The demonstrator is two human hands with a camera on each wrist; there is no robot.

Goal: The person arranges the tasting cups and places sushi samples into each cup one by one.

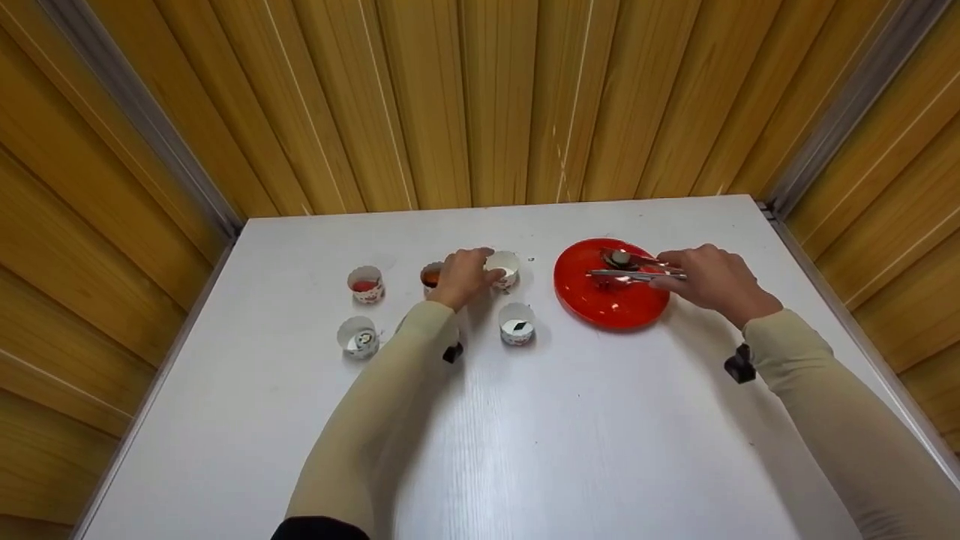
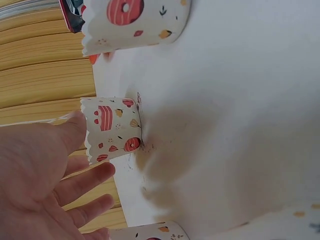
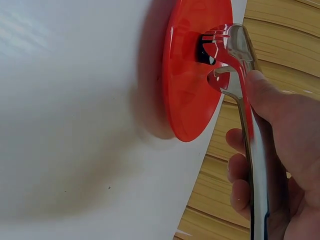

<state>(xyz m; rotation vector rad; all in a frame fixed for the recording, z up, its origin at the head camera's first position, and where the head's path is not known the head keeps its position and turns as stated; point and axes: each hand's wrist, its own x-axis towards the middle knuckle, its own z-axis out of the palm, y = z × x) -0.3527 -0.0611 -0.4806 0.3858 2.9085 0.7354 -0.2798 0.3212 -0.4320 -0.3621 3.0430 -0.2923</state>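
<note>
My left hand [image 1: 463, 277] reaches to a patterned paper cup [image 1: 504, 271]. In the left wrist view, the thumb is at that cup's scalloped rim [image 2: 86, 125], and the other fingers are spread loosely. My right hand [image 1: 709, 277] grips metal tongs [image 3: 257, 165] by the handles. The fork-like tips of the tongs are over a red plate [image 1: 611, 311]. By the tips is a small round piece [image 1: 619, 258], pale with a dark edge; whether the tongs pinch it I cannot tell.
Other paper cups stand about: one with red contents [image 1: 367, 286], one with a pale round piece [image 1: 358, 339], one with orange-brown contents [image 1: 430, 274] and one with a black diamond-shaped piece [image 1: 517, 325]. My left forearm partly hides another. Wooden panels [image 1: 495, 105] back the white table [image 1: 525, 442].
</note>
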